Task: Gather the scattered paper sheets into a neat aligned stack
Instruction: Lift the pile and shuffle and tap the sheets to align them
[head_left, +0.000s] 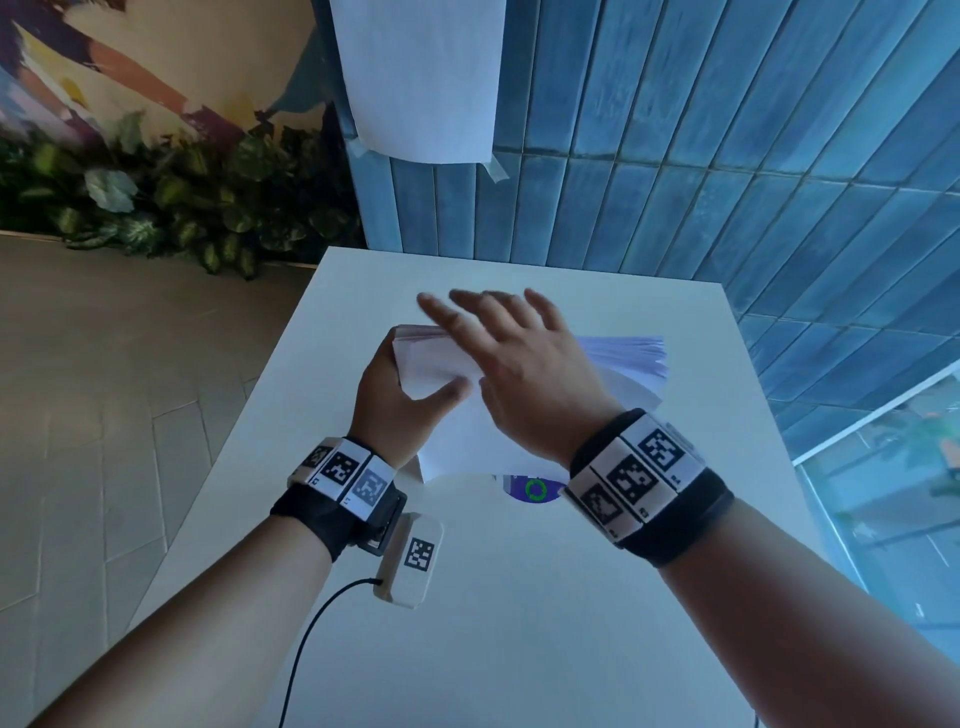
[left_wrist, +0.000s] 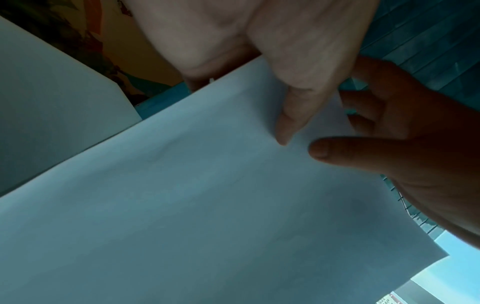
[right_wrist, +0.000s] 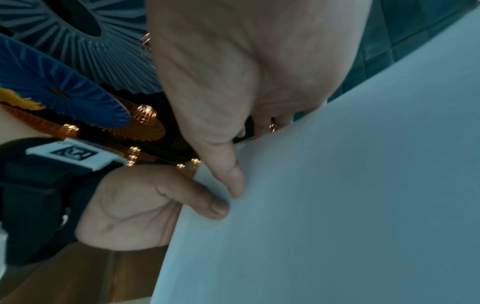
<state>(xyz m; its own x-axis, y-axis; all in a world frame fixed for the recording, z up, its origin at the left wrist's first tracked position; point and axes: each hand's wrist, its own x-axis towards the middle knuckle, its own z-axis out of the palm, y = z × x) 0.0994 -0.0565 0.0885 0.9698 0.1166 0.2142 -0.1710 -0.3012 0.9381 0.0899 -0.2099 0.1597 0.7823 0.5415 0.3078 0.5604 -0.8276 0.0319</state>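
A stack of white paper sheets (head_left: 436, 364) is held tilted above the white table (head_left: 519, 649). My left hand (head_left: 415, 379) grips its left end, thumb on top and fingers underneath. The right hand (head_left: 483, 348) lies over the stack with fingers straight and spread, blurred. Its thumb touches the top sheet (right_wrist: 337, 205) beside my left thumb (right_wrist: 207, 207). The stack's far right end (head_left: 636, 358) is fanned out, the sheets out of line. In the left wrist view the top sheet (left_wrist: 207, 205) fills the picture, with the left thumb (left_wrist: 293, 119) pressed on it.
A purple sticker with a green ring (head_left: 535, 489) shows on the table under the paper. A white tagged box on a black cable (head_left: 410, 561) hangs by my left wrist. One sheet (head_left: 421, 78) is taped to the blue tiled wall. Plants (head_left: 156, 208) stand far left.
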